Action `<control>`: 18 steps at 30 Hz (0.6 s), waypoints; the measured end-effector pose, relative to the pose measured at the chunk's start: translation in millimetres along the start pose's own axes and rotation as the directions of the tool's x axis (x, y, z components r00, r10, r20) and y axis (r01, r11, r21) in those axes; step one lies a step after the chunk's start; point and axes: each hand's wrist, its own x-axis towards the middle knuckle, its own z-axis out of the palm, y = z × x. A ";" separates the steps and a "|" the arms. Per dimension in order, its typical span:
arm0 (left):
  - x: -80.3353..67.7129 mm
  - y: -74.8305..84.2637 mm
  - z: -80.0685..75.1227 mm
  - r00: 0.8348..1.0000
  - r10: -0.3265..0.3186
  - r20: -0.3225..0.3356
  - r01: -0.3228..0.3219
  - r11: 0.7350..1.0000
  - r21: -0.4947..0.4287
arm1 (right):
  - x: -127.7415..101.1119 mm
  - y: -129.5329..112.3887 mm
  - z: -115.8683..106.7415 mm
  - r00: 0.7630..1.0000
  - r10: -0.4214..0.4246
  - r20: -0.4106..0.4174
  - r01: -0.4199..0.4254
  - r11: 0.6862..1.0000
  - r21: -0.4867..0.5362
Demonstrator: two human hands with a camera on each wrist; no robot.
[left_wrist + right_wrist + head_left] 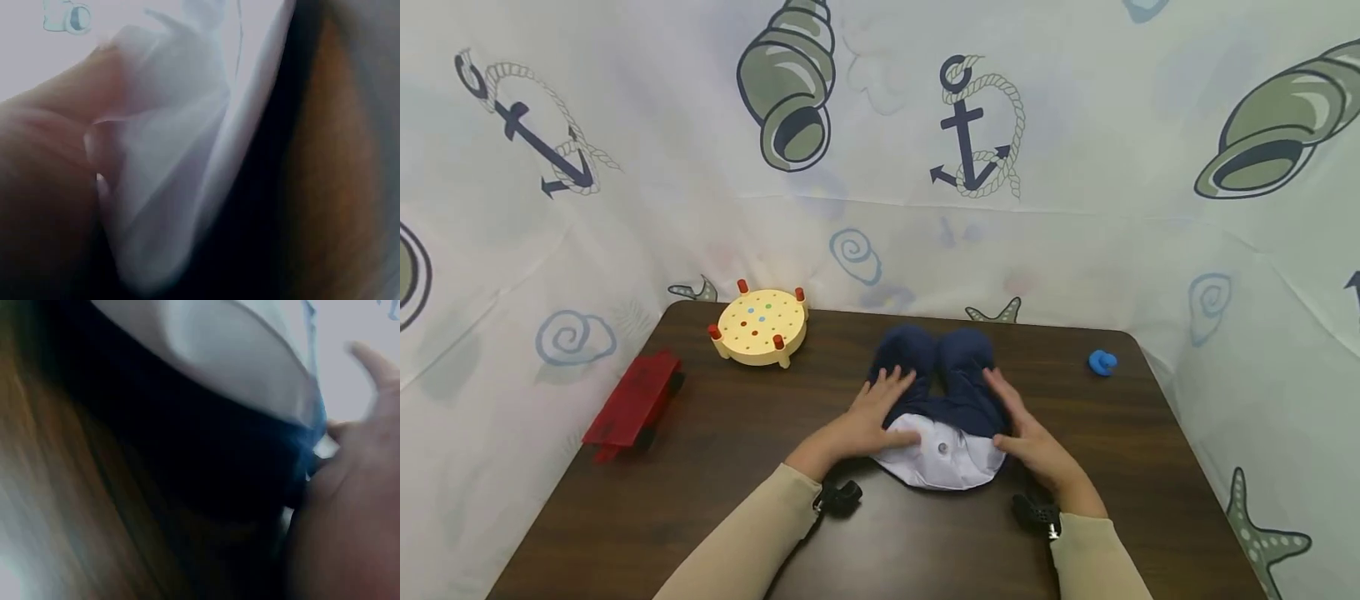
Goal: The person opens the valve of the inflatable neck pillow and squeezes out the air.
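A navy garment [955,367] with a white part [947,468] bearing a small snap lies bunched on the dark brown table [700,500], just past its middle. My left hand [872,417] rests flat on its left side, fingers spread over the navy cloth and thumb on the white. My right hand [1026,433] lies with straight fingers along its right edge. The left wrist view shows white fabric [175,175] against the hand [44,187] at close range. In the right wrist view, navy cloth [206,469] sits beside the right hand [356,512].
A round yellow peg board [762,327] with red pegs stands at the back left. A red toy [632,404] lies near the left edge, and a small blue piece [1102,362] at the back right. A nautical-print curtain surrounds the table.
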 end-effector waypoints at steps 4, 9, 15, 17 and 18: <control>-4.1 7.5 8.0 0.990 -0.050 0.130 0.036 0.994 0.108 | 4.9 -10.3 19.1 0.983 0.160 0.090 -0.116 0.920 -0.374; -1.7 14.2 8.8 0.990 -0.085 0.112 0.071 0.990 0.126 | 9.4 -14.9 21.1 0.976 0.203 0.078 -0.143 0.870 -0.472; 4.7 3.6 7.0 0.995 -0.048 0.087 0.042 0.997 0.063 | 0.0 -5.9 2.0 0.986 0.129 0.105 -0.107 0.976 -0.188; 6.2 -1.5 4.9 0.999 -0.029 0.035 0.027 0.999 0.042 | -3.7 -1.7 -5.3 0.994 0.076 0.080 -0.076 0.997 -0.005; 6.4 -2.9 3.4 1.000 -0.020 0.014 0.020 0.999 0.035 | -5.0 -0.4 -7.7 0.997 0.054 0.063 -0.059 0.995 0.078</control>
